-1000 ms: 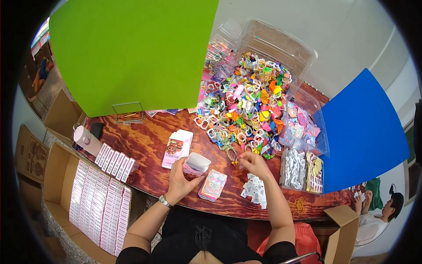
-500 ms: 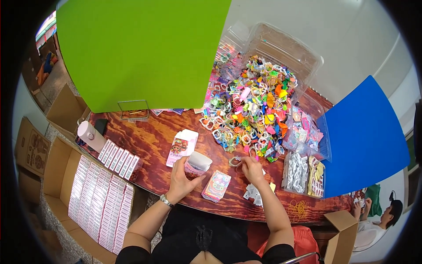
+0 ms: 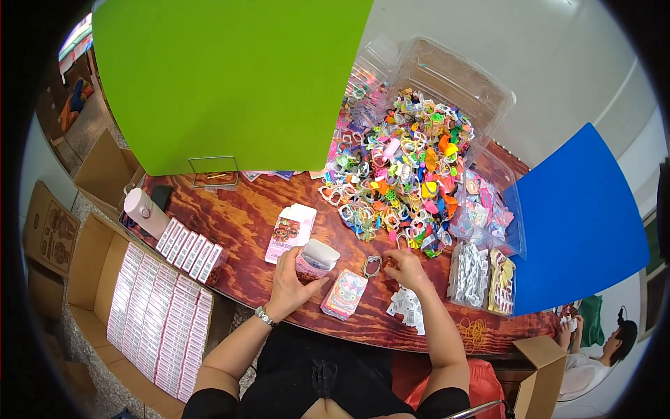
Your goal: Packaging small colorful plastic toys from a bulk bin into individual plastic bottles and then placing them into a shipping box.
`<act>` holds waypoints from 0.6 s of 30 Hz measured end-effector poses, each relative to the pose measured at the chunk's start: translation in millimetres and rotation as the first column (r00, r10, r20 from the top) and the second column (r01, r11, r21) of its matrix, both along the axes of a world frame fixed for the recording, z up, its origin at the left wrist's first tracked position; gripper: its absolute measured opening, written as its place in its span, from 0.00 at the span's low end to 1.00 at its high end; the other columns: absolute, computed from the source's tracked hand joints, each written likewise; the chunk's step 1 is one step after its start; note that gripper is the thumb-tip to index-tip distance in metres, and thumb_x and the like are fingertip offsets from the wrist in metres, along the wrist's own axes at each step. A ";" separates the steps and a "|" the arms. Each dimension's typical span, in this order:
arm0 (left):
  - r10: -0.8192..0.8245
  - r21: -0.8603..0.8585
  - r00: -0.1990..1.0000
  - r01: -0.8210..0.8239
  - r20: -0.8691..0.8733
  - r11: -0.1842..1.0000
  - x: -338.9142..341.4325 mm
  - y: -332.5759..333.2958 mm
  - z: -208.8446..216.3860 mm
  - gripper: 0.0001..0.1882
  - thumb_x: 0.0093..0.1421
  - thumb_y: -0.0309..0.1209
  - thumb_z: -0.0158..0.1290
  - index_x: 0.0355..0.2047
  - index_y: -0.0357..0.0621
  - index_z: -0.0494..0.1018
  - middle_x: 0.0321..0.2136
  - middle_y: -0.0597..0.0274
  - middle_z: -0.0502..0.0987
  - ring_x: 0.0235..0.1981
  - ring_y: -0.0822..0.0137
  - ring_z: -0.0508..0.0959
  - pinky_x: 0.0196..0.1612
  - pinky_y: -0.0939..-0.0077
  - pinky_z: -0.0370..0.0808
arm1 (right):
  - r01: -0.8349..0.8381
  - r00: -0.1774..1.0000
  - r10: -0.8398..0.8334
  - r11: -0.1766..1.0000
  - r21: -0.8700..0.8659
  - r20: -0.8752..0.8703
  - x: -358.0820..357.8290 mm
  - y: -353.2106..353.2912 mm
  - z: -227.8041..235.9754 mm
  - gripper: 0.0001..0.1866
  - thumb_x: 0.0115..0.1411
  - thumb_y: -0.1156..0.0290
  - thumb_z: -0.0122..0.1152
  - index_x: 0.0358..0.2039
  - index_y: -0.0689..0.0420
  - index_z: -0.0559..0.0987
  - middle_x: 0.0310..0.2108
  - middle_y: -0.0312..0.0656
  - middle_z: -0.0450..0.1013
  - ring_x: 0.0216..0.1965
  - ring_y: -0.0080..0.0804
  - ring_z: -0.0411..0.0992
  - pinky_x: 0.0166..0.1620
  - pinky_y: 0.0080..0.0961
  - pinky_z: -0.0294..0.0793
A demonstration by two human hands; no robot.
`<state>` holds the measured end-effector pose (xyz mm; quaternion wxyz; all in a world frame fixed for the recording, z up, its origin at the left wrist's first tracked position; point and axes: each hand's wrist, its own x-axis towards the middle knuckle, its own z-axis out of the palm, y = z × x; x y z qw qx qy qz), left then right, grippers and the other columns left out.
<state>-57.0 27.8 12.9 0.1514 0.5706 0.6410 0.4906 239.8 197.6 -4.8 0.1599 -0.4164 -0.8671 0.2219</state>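
Note:
My left hand [image 3: 289, 285] is wrapped around a small pink printed box [image 3: 312, 263] whose top stands open, with something pale inside. My right hand [image 3: 408, 270] hovers at the near edge of the trinket pile, thumb and forefinger a little apart, and I see nothing between them. Just left of its fingertips a pale looped bracelet [image 3: 372, 266] lies on the table. A stack of colourful cards [image 3: 344, 295] rests between my hands. Behind the held box lies another pink box [image 3: 290, 236] with its flap raised. Small white packets [image 3: 407, 307] lie beside my right wrist.
A heap of plastic trinkets [image 3: 412, 167] covers the table's back. Clear trays [image 3: 481, 300] hold packets at right. A green panel [image 3: 230, 84] and blue panel [image 3: 579, 223] border the table. Packed boxes fill a carton [image 3: 91, 279] at left, near a pink bottle [image 3: 145, 211]. Another person [image 3: 593, 363] sits far right.
My right hand has shifted slightly right, off the bracelet, which now lies lower on the table. A yellow piece by my right forearm no longer shows. My left hand still holds the box.

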 end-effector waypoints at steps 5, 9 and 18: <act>0.005 0.010 0.999 -0.004 -0.039 1.000 0.8 0.3 5.2 0.44 0.45 0.38 0.74 0.58 0.34 0.64 0.49 0.47 0.72 0.52 0.49 0.74 0.54 0.58 0.72 | -0.022 0.998 0.018 0.998 0.054 0.066 7.0 3.6 -10.5 0.14 0.52 0.70 0.71 0.38 0.59 0.80 0.29 0.49 0.77 0.32 0.52 0.77 0.38 0.44 0.76; -0.009 0.032 0.997 0.011 -0.073 0.999 2.2 6.0 1.2 0.42 0.46 0.38 0.74 0.57 0.36 0.65 0.47 0.46 0.73 0.50 0.48 0.75 0.53 0.58 0.72 | 0.062 0.998 -0.062 0.995 -0.079 0.000 -8.1 2.2 24.3 0.11 0.53 0.72 0.71 0.35 0.60 0.80 0.27 0.45 0.77 0.29 0.38 0.78 0.35 0.33 0.77; -0.037 -0.049 0.996 0.033 -0.087 0.998 18.9 19.8 12.6 0.42 0.48 0.40 0.73 0.58 0.36 0.65 0.48 0.44 0.74 0.52 0.47 0.75 0.55 0.57 0.72 | -0.127 0.923 0.092 0.990 -0.070 -0.374 -105.7 -42.5 143.7 0.07 0.57 0.77 0.69 0.37 0.60 0.81 0.33 0.42 0.78 0.31 0.25 0.78 0.34 0.24 0.77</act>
